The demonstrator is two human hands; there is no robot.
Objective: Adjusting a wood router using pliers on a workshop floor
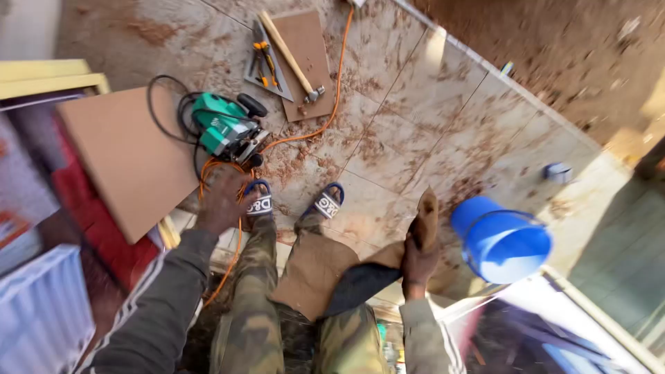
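Head view: our right hand (418, 262) clenched on brown cloth (424, 220), draped across lap. Left hand (220, 203) released, hovering nearer green saw (225, 129), just ahead on tile floor (415, 118).

I'm looking straight down my own body. L arm (163, 298) runs from the near-left corner up and fwd, elbow a bit bent, sleeve down to the wrist. L hand (220, 202) hangs low in front of my L knee, back of hand up, fingers (223, 179) loosely curled, pointing far; can't tell if they grip anything. R arm (424, 339) comes up from the near edge, short and steep, forearm nearly vertical in view. R hand (420, 262) sits just right of my R thigh, fist closed, knuckles toward me, thumb side far. Both legs straight, feet side by side, toes pointing far.
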